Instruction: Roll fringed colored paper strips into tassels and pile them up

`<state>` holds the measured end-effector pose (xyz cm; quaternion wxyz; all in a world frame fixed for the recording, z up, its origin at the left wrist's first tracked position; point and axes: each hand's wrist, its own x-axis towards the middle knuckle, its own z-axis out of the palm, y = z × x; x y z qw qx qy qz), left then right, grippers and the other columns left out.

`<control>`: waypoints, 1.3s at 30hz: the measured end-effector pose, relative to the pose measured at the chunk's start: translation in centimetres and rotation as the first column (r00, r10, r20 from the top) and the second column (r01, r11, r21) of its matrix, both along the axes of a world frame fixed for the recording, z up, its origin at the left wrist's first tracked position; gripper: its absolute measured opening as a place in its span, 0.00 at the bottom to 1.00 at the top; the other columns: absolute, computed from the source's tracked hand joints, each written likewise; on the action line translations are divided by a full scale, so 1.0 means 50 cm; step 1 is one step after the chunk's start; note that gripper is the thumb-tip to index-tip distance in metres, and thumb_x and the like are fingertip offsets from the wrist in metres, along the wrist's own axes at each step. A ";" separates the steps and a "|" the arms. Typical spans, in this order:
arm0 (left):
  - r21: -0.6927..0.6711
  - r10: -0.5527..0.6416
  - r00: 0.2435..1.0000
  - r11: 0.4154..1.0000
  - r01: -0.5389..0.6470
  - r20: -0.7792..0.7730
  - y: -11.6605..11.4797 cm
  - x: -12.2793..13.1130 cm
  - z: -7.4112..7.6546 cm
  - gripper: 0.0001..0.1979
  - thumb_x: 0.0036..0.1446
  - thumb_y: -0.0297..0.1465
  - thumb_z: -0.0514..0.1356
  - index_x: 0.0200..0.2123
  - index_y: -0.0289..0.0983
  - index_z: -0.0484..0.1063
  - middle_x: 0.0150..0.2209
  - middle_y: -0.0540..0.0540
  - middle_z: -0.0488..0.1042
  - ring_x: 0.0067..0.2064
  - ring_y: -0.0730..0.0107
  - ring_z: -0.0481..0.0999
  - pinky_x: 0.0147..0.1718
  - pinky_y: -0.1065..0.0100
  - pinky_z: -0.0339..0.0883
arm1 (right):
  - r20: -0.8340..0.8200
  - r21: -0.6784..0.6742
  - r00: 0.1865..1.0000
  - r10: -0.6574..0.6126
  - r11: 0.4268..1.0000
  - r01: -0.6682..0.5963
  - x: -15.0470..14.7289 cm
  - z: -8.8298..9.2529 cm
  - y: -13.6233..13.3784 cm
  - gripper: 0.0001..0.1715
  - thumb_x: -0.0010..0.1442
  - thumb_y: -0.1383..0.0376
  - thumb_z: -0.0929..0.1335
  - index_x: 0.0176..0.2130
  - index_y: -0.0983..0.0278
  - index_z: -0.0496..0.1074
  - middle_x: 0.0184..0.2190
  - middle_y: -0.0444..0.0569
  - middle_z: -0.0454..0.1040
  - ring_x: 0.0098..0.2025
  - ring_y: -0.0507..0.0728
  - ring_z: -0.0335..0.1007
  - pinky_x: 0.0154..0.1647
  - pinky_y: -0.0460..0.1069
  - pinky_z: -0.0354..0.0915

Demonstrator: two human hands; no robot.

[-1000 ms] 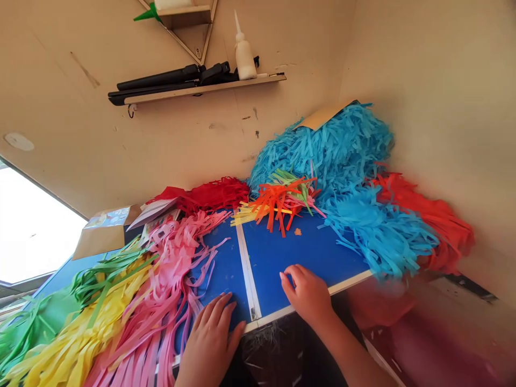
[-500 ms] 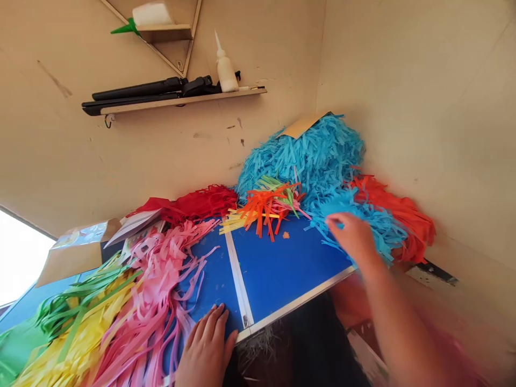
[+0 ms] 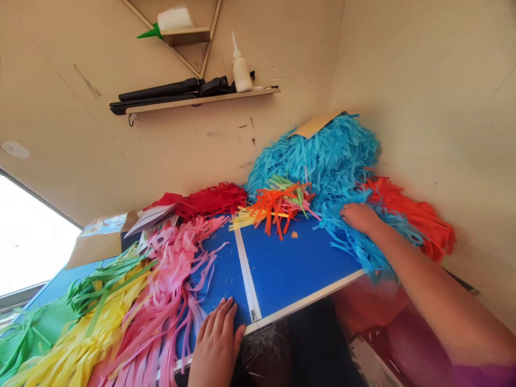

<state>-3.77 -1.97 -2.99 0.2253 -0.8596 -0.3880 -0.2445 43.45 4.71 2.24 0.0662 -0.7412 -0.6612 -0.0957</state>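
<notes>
Blue flat tabletop [image 3: 298, 274] beneath flat, uncurled left hand [image 3: 217, 338]; farther, to the right, light-blue fringed-paper bundle [image 3: 355, 246] under curled right hand [image 3: 360, 217].
Nearer to right hand, grip impossible to tell; slanting lengthwise from back left toward front right.

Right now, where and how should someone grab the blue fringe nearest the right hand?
Probably pinch the blue fringe at its upper part, from above, where the right hand is; its strips spread downward, loose ends trailing over the edge of the table.
</notes>
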 end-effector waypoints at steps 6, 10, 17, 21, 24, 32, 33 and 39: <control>-0.032 0.009 1.000 0.999 -0.009 0.018 0.001 -0.003 -0.004 0.18 0.63 0.38 0.45 0.46 0.36 0.69 0.45 0.41 0.74 0.46 0.61 0.73 0.42 0.61 0.68 | -0.034 0.032 0.999 -0.032 0.999 0.033 0.007 0.000 -0.001 0.08 0.54 0.72 0.64 0.32 0.66 0.74 0.34 0.54 0.73 0.35 0.56 0.67 0.33 0.49 0.57; -0.032 0.007 1.000 0.999 -0.006 0.025 -0.002 -0.001 0.001 0.18 0.63 0.38 0.45 0.46 0.35 0.68 0.45 0.41 0.74 0.45 0.60 0.73 0.42 0.60 0.68 | -0.080 0.080 0.989 -0.123 0.988 0.130 0.016 0.003 -0.009 0.14 0.58 0.68 0.62 0.45 0.67 0.70 0.44 0.56 0.70 0.36 0.54 0.68 0.34 0.48 0.59; -0.030 -0.002 1.000 1.000 0.003 0.014 -0.005 0.002 0.010 0.17 0.63 0.37 0.46 0.45 0.34 0.67 0.44 0.41 0.74 0.45 0.60 0.73 0.42 0.60 0.67 | -0.049 -0.018 0.951 -0.306 0.952 0.305 0.052 0.001 -0.022 0.16 0.63 0.60 0.60 0.46 0.66 0.67 0.44 0.50 0.69 0.43 0.54 0.67 0.43 0.53 0.65; -0.025 -0.007 1.000 1.000 0.008 0.014 -0.005 0.003 0.013 0.17 0.63 0.37 0.46 0.45 0.34 0.67 0.44 0.41 0.74 0.45 0.60 0.73 0.41 0.60 0.67 | 0.007 -0.120 0.957 -0.290 0.950 0.289 0.055 0.000 -0.019 0.16 0.61 0.59 0.62 0.46 0.65 0.67 0.46 0.51 0.68 0.44 0.54 0.67 0.43 0.54 0.66; -0.016 -0.009 1.000 1.000 0.010 0.014 -0.006 0.005 0.015 0.17 0.63 0.37 0.46 0.45 0.33 0.67 0.44 0.41 0.74 0.45 0.60 0.73 0.41 0.60 0.67 | 0.035 -0.160 0.967 -0.253 0.954 0.255 0.048 0.007 -0.011 0.16 0.62 0.60 0.61 0.47 0.64 0.67 0.47 0.51 0.67 0.45 0.54 0.66 0.44 0.55 0.65; -0.018 -0.001 0.999 1.000 0.001 0.038 -0.006 0.004 0.011 0.16 0.63 0.37 0.46 0.45 0.35 0.68 0.44 0.42 0.74 0.45 0.61 0.73 0.42 0.61 0.66 | 0.134 -0.278 0.982 -0.136 0.945 0.169 0.031 0.036 0.002 0.16 0.60 0.59 0.63 0.46 0.66 0.67 0.44 0.50 0.69 0.42 0.54 0.67 0.41 0.54 0.67; -0.020 0.002 0.999 1.000 -0.001 0.039 -0.007 0.004 0.010 0.16 0.63 0.37 0.46 0.45 0.35 0.68 0.44 0.42 0.74 0.46 0.61 0.73 0.42 0.62 0.65 | 0.151 -0.288 0.980 -0.133 0.942 0.172 0.031 0.039 0.002 0.16 0.60 0.59 0.64 0.46 0.66 0.67 0.44 0.50 0.69 0.42 0.54 0.67 0.41 0.54 0.67; -0.016 0.004 0.999 1.000 -0.003 0.036 -0.007 0.004 0.008 0.17 0.64 0.37 0.46 0.45 0.35 0.68 0.45 0.42 0.74 0.46 0.61 0.73 0.43 0.61 0.65 | 0.232 -0.310 0.963 -0.134 0.929 0.204 0.027 0.047 0.001 0.17 0.60 0.59 0.64 0.47 0.66 0.66 0.44 0.50 0.69 0.42 0.54 0.67 0.41 0.54 0.67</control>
